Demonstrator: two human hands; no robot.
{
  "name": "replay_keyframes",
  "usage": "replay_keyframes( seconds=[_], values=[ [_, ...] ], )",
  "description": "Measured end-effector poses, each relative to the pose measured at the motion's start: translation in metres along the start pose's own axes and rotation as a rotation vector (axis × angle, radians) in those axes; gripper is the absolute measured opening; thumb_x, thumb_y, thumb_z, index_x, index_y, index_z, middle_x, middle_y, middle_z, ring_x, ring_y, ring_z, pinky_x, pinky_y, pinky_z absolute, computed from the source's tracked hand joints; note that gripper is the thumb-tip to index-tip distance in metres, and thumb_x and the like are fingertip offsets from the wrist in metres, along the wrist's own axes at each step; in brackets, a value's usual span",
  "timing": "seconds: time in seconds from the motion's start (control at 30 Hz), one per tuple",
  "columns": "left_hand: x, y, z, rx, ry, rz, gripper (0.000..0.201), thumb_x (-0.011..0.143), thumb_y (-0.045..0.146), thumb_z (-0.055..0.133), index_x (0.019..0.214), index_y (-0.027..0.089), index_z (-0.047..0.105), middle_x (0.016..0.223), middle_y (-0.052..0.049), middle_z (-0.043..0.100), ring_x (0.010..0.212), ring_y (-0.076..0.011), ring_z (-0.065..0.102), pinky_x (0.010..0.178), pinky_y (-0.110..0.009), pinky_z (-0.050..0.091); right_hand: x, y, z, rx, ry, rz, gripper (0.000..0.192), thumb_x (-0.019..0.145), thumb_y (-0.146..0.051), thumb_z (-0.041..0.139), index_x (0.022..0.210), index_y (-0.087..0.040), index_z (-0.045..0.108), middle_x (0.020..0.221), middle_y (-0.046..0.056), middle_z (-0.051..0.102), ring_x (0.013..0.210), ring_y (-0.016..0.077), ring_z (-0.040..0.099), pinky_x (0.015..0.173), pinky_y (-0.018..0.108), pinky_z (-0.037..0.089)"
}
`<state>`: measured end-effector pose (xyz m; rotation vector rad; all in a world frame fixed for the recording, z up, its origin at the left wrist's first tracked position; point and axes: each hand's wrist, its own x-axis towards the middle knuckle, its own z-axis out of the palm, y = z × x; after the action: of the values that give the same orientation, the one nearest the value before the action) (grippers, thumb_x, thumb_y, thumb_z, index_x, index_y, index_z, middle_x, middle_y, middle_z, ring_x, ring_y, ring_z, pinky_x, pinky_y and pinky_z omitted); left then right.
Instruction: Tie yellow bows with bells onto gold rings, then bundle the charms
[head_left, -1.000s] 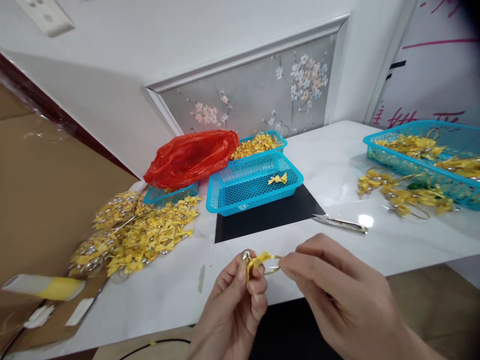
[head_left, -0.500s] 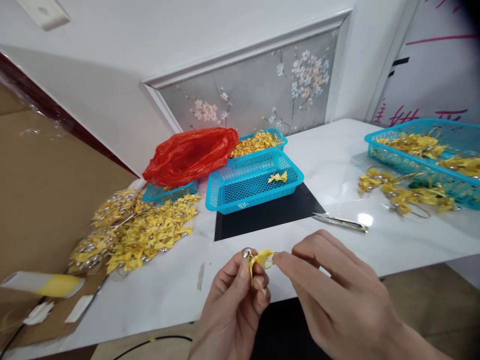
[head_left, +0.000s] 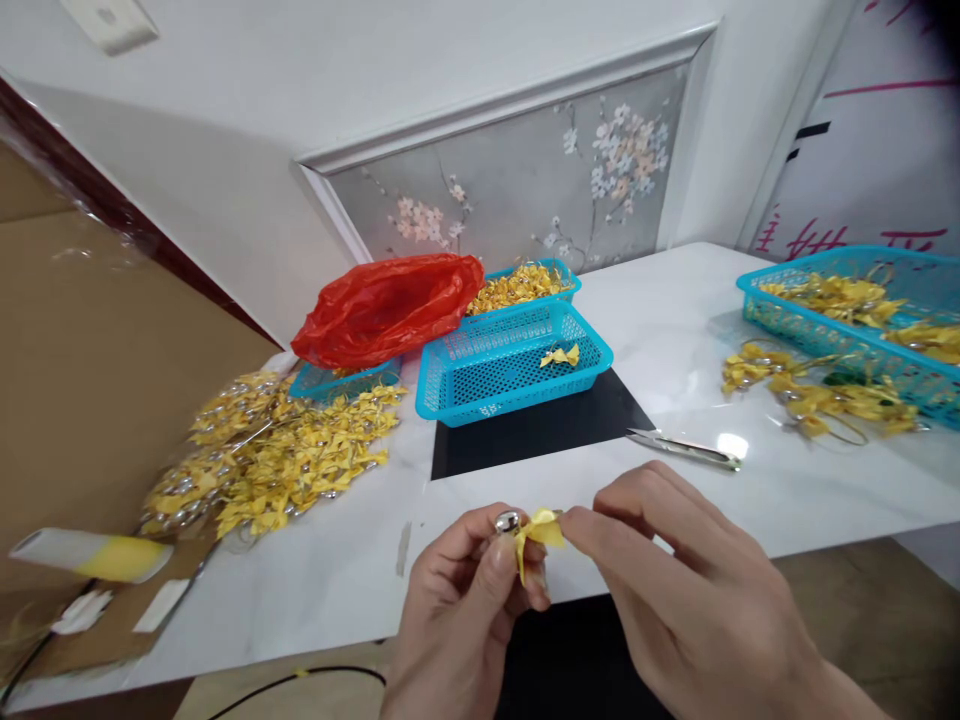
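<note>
Between my two hands, above the table's front edge, is a yellow ribbon bow point(head_left: 541, 528) with a shiny silver bell point(head_left: 507, 522) at its left end. My left hand point(head_left: 469, 595) is closed, its thumb and fingers pinching the piece where bell and ribbon meet. At the bow's right end, my right hand point(head_left: 675, 570) is closed with thumb and forefinger pinched on it; whatever lies right between those fingertips is hidden. Behind my hands, a blue mesh basket point(head_left: 517, 405) holds one yellow bow point(head_left: 561, 356). Thread snips point(head_left: 684, 449) lie on the table beyond my right hand.
At the left lies a heap of yellow bows with bells point(head_left: 307, 455). A red plastic bag point(head_left: 390, 305) sits over a small blue basket behind it. Another basket of yellow pieces point(head_left: 525, 287) is at the back. On the right are a large blue basket point(head_left: 817, 328) and loose bows point(head_left: 847, 400).
Both hands have shifted slightly right with the bow. The bow has turned, showing more of its ribbon, and the thin loop seen at its right end before is now hidden.
</note>
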<state>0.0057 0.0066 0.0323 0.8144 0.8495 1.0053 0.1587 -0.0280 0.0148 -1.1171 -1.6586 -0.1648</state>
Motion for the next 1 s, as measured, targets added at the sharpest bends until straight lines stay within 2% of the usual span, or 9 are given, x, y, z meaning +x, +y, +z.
replay_keyframes(
  seconds=[0.3,0.5,0.83,1.0],
  values=[
    [0.0015,-0.0008,-0.0018,-0.11,-0.017,-0.113,0.016,0.068,0.024,0.084,0.078,0.015,0.075,0.061,-0.001,0.068,0.051,-0.0058,0.058,0.052,-0.014,0.05,-0.0043,0.0006,0.0046,0.083,-0.031,0.086,0.019,0.084,0.0,0.05,0.087,-0.013,0.064,0.067,0.003,0.045,0.058,0.013,0.043,0.047,0.022,0.039],
    [0.0002,0.0027,0.005,-0.184,0.047,-0.194,0.023,0.06,0.019,0.09,0.076,0.014,0.074,0.06,0.0,0.067,0.05,-0.0037,0.057,0.049,-0.01,0.047,-0.0059,-0.0005,0.0056,0.116,-0.035,0.101,0.022,0.084,0.002,0.049,0.09,-0.011,0.065,0.067,0.003,0.043,0.058,0.0127,0.042,0.046,0.022,0.038],
    [0.0003,0.0036,0.0059,-0.233,0.049,-0.244,0.024,0.058,0.016,0.091,0.073,0.012,0.073,0.059,0.002,0.065,0.049,-0.0016,0.055,0.048,-0.009,0.045,-0.0069,0.0016,0.0047,0.153,-0.06,0.106,0.027,0.084,0.003,0.045,0.097,-0.011,0.064,0.068,0.002,0.041,0.059,0.0127,0.043,0.046,0.022,0.037],
    [-0.0001,0.0026,0.0069,-0.239,0.063,-0.226,0.024,0.057,0.016,0.091,0.073,0.011,0.074,0.058,0.001,0.066,0.049,-0.002,0.055,0.047,-0.009,0.047,-0.0083,0.0014,0.0067,0.168,-0.079,0.129,0.026,0.085,0.002,0.045,0.096,-0.011,0.064,0.068,0.002,0.041,0.059,0.0126,0.042,0.046,0.022,0.037]
  ],
)
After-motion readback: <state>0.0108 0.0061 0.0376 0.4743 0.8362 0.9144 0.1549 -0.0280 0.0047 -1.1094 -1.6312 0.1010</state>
